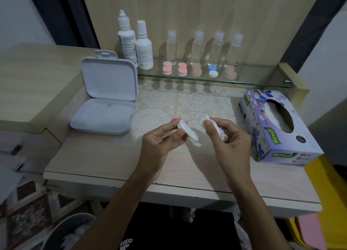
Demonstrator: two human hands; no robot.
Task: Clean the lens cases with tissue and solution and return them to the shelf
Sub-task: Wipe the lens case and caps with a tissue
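Both hands up over the table (105,155), mid-wipe on a lens case.

Left hand (159,146) pinches a white lens case (185,130), pink cap peeking behind; right hand (229,142) grips a crumpled tissue (219,131) just beside it. Further back: open white box (105,107) left, tissue box (277,129) right. Farthest, the glass shelf (244,82) holds five lens cases (213,71) in front of the solution bottles (135,44).

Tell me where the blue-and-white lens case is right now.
In the head view, the blue-and-white lens case sits on the glass shelf, right of centre, between two pale pink cases and in front of a clear bottle.
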